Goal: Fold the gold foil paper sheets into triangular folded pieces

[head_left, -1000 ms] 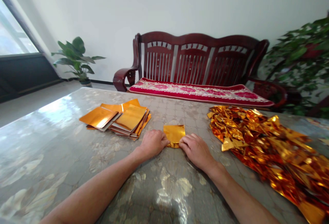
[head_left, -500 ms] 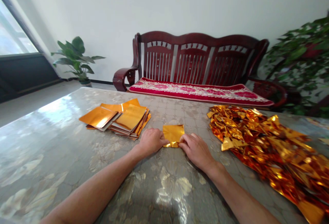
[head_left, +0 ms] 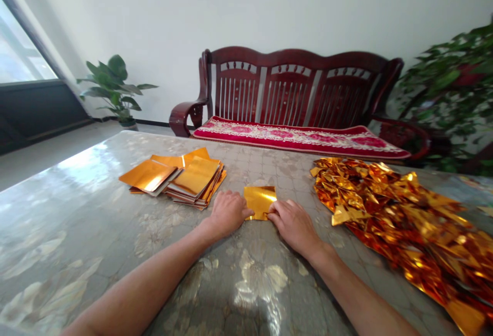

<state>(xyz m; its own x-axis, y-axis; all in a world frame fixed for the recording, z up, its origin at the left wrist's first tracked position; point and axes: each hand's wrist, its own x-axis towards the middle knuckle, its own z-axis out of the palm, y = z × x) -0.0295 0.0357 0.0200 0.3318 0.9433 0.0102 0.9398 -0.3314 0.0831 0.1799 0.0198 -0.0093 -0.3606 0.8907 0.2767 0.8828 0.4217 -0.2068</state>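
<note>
A small square of gold foil paper lies on the table between my hands, its near edge fairly flat. My left hand is closed at its near left corner, the thumb on the edge and the other fingers curled beside it. At the near right corner my right hand pinches the paper between thumb and fingertips. Left of my hands sits a loose stack of gold foil sheets, some showing pale undersides. To the right spreads a big heap of folded gold foil pieces.
The table has a shiny grey floral cover. Behind it stands a dark red wooden bench with a red patterned seat cover. A potted plant is at the back left, and leafy greenery at the right.
The crinkled, raised near edge of the foil paper now looks flatter. My left fingers have shifted slightly; the right hand stays almost in place.
</note>
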